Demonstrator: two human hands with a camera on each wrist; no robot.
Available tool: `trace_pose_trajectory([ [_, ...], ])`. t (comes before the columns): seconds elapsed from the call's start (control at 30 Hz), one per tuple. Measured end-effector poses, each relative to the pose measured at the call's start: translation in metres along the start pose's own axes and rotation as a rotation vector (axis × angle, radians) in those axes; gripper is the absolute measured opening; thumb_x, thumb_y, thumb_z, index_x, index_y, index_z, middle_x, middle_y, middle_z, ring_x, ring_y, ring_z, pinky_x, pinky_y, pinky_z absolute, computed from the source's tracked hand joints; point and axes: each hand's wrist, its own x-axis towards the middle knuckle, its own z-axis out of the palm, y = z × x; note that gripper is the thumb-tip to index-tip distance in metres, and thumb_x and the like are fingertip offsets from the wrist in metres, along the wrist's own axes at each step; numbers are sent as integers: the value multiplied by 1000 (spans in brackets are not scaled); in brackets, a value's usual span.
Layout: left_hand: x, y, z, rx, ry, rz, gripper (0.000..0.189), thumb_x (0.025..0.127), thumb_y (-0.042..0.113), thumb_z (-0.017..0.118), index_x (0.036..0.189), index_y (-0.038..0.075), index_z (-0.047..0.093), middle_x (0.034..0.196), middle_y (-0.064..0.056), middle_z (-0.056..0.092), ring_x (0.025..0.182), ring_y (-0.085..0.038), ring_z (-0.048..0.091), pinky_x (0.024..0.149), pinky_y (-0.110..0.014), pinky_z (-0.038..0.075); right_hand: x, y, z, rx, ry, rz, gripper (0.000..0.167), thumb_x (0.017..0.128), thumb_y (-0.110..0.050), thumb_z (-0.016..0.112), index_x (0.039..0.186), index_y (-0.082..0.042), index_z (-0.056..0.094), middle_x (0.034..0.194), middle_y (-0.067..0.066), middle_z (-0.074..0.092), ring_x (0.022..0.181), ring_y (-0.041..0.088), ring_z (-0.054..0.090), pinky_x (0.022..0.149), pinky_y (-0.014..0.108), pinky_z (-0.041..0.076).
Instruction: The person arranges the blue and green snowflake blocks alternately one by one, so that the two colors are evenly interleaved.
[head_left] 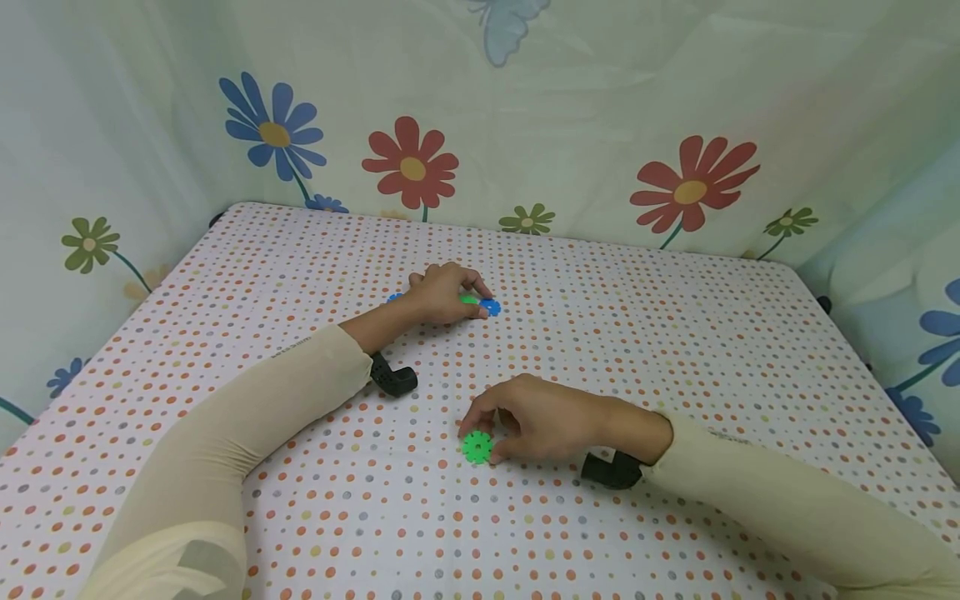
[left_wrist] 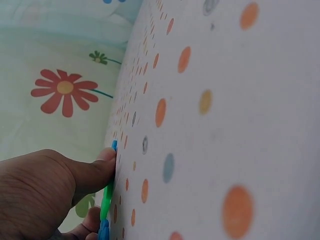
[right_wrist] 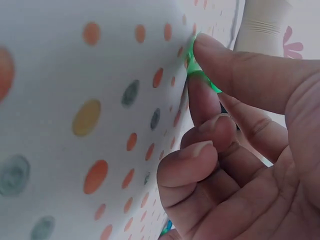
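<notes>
Toward the far middle of the table, my left hand [head_left: 444, 295] holds a row of flat notched discs between thumb and fingers. A blue disc [head_left: 491, 307] pokes out at the right end beside a green one [head_left: 468, 299]. Another blue disc [head_left: 395, 297] shows left of the knuckles; the stretch between lies hidden under the hand. In the left wrist view the thumb rests at the edge of the green disc [left_wrist: 106, 200], low along the cloth. Nearer to me, my right hand [head_left: 543, 417] pinches a single green notched disc [head_left: 477, 447] between thumb and index finger, close over the tabletop.
A white cloth with coloured dots covers the table [head_left: 660, 333]. Behind it hangs a curtain [head_left: 570, 125] printed with flowers. Black wrist mounts sit under the left wrist [head_left: 393, 377] and the right wrist [head_left: 611, 471].
</notes>
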Motion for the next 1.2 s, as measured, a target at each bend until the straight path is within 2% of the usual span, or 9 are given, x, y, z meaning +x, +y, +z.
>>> trace_pose_trajectory([
  [0.27, 0, 0, 0, 3, 2, -5, 24, 87, 41, 74, 109, 32, 71, 129, -2, 61, 120, -33, 50, 97, -54, 29, 1, 2, 4, -8, 8, -37, 29, 87, -21, 77, 115, -22, 69, 93, -12, 64, 70, 9, 52, 63, 19, 44],
  [0.47, 0, 0, 0, 9, 2, -2, 25, 87, 42, 74, 110, 32, 71, 129, -2, 62, 120, -34, 50, 96, -54, 29, 2, 5, 5, -29, 16, -39, 30, 87, -23, 77, 116, -20, 70, 90, -14, 66, 67, 2, 51, 61, 18, 44],
  [0.73, 0, -1, 1, 2, 6, 8, 25, 87, 42, 74, 110, 31, 72, 129, -2, 62, 119, -34, 50, 97, -55, 30, 2, 12, 0, -48, 81, -54, 29, 86, -24, 78, 113, -14, 72, 85, -13, 67, 69, -2, 54, 62, 18, 47],
  [1.0, 1, -1, 1, 13, 4, 1, 26, 87, 43, 73, 111, 32, 71, 129, -1, 61, 120, -33, 50, 98, -55, 30, 1, 31, -17, -92, 174, 19, 25, 86, -23, 78, 109, -14, 74, 81, -12, 68, 65, 0, 53, 61, 20, 47],
  [1.2, 3, -2, 2, 18, 4, -2, 26, 87, 43, 73, 111, 32, 71, 129, -1, 61, 121, -32, 49, 99, -56, 30, 2, 53, -36, -100, 257, 152, 27, 84, -23, 80, 109, -13, 75, 81, -8, 69, 64, 5, 54, 59, 22, 45],
])
